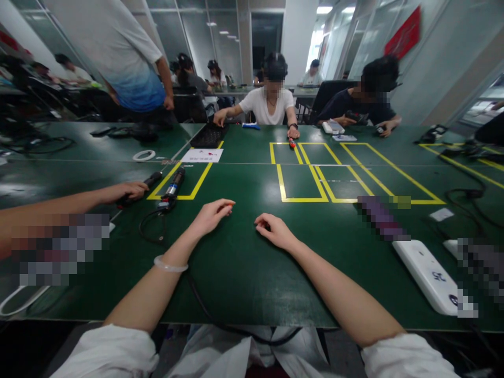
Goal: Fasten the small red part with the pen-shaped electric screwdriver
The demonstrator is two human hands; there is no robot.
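Note:
My left hand hovers over or rests on the green table, its fingers bent and drawn together. A tiny orange-red spot shows at the fingertips, too small to name. To its right, my right hand is loosely closed, thumb near the curled fingers; a dark gap between them hides whatever may be inside. The two hands are apart. Nearest to my left hand is a black and silver cylindrical device with a cable, lying within yellow tape.
Yellow tape outlines mark the table. A white power bank lies right. Another person's hand grips a dark tool at left. Across sits a person, one hand by a black tray, the other by a small red object.

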